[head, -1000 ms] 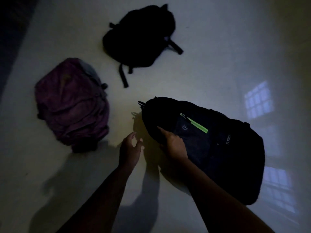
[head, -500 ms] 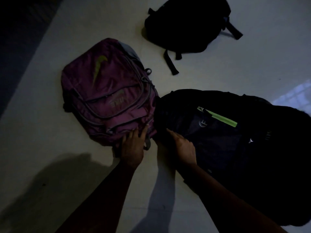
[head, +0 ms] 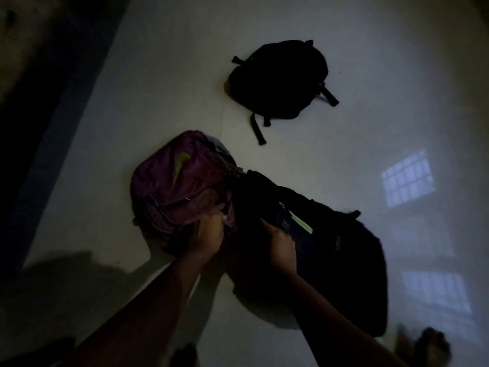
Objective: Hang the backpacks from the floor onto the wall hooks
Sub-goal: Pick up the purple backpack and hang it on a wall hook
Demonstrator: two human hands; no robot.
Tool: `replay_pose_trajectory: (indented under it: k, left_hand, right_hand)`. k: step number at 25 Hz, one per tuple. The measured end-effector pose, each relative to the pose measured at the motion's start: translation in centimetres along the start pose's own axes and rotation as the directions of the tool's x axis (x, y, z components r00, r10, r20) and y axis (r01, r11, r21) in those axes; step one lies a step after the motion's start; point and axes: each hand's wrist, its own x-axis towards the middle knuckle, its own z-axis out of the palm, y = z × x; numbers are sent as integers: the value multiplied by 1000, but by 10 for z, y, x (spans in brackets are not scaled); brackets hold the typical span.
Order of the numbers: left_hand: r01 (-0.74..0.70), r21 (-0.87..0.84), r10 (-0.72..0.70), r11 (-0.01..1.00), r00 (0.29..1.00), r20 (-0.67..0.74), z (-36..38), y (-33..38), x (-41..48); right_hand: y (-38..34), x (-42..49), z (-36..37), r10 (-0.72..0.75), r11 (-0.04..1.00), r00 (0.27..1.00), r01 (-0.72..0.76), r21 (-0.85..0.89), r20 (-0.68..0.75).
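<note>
— Which step is this?
— The pick-up. The person's left hand (head: 209, 234) is clenched on a fold of the maroon backpack (head: 180, 186), and the right hand (head: 277, 241) grasps the near edge of the dark backpack (head: 344, 260) with the green strip. The two bags touch, low over the floor (head: 370, 128) just in front of the person. The shadow under the dark one suggests it is partly raised.
— And the third?
— The black backpack (head: 277, 80) lies flat farther off, well apart from both hands.
— What does the next move call for?
— Probably lifting both bags clear and carrying them to the wall hooks, which are out of view. Each bag needs its top loop offered to a hook. In this dim light one cannot tell whether either hand holds a loop.
</note>
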Motion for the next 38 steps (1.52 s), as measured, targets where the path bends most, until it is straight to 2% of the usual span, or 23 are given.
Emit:
replay_pose_trajectory:
  k: [1, 2, 3, 4, 5, 6, 7, 8, 11, 16, 18, 21, 23, 28, 31, 38]
  left_hand:
    - [-2, -6, 2, 1000, 1000, -4, -19, 20, -9]
    - [24, -41, -22, 999, 999, 43, -45, 49, -22]
    - [53, -103, -44, 993, 995, 89, -71, 77, -34]
    - [78, -156, -63, 985, 993, 96, -92, 102, -42]
    - [115, -209, -93, 971, 990, 109, -112, 130, -51]
    - [162, -261, -130, 952, 982, 134, -131, 159, -62]
    - [214, -310, -169, 926, 972, 166, -148, 191, -73]
    - [266, -362, -209, 894, 959, 189, -159, 218, -80]
    - [351, -513, -264, 783, 935, 238, -173, 309, -107]
    - [419, -774, -337, 474, 899, 280, -162, 460, -168]
    - [403, -807, -310, 431, 906, 287, -155, 512, -174]
    - [363, -839, -246, 406, 927, 282, -146, 599, -159]
    - [332, -842, -177, 425, 943, 282, -140, 647, -134]
    - [269, -867, -59, 420, 961, 269, -121, 741, -43]
    - [275, -878, 8, 393, 953, 302, -111, 799, 32]
    - [313, -815, 94, 488, 909, 406, -101, 916, 191]
  right_hand:
    - [-10, -5, -15, -28, 995, 998, 23, 94, 57]
    - [-22, -12, -42, -38, 954, 990, -4, 298, 135]
    - [-32, -26, -74, -129, 944, 970, 57, 325, 204]
    - [-32, -40, -105, -211, 914, 965, 138, 382, 158]
    - [-40, -58, -134, -116, 892, 972, 13, 452, 202]
    - [-44, -74, -164, 19, 890, 993, -72, 451, 120]
    - [-43, -90, -191, 95, 929, 995, -75, 362, -36]
    - [-48, -103, -213, 84, 933, 992, -47, 358, -91]
    - [-48, -135, -297, -9, 916, 996, 43, 399, -88]
    - [12, -163, -442, -119, 933, 990, 137, 333, -73]
    - [35, -164, -495, -137, 941, 987, 157, 300, -87]
    - [70, -148, -580, -144, 941, 973, 191, 278, -181]
    - [85, -126, -628, -132, 940, 959, 201, 275, -250]
    - [114, -42, -715, -54, 947, 919, 171, 273, -390]
    - [128, 24, -764, 1, 927, 889, 171, 333, -457]
    - [147, 169, -873, 196, 905, 833, 50, 422, -518]
